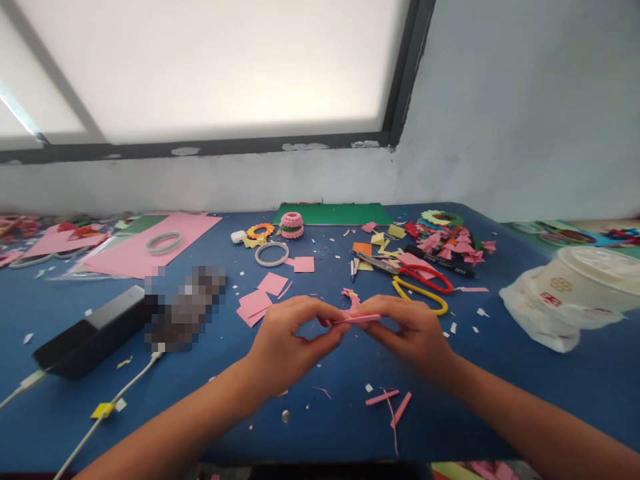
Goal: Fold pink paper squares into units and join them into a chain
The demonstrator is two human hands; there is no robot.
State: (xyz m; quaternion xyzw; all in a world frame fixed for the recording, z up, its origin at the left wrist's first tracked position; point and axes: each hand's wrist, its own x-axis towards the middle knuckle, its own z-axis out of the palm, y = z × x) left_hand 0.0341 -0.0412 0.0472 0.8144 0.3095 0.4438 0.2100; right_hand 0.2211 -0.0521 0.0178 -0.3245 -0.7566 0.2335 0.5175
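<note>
Between my two hands, above the blue table, is a folded piece of pink paper (pixel 364 319). My left hand (pixel 295 333) pinches its left end between thumb and fingers. On the other side my right hand (pixel 410 327) grips the right part, with some of its fingers hidden behind the paper. Just beyond the fingertips lies a small curled pink paper piece (pixel 351 298). Pink paper squares (pixel 254 305) rest left of my hands. To the right are scissors (pixel 415 272) with red and yellow handles. Cut pink strips (pixel 400 408) lie nearer the table's front edge.
Rolls of tape (pixel 273 254) and a ring-shaped pink paper stack (pixel 292 225) stand farther back. A black marker (pixel 440 261) lies beside a pile of folded paper pieces (pixel 450 240). At right sits a bagged white tub (pixel 575 287); at left, a black box-like device (pixel 95 330) with cables.
</note>
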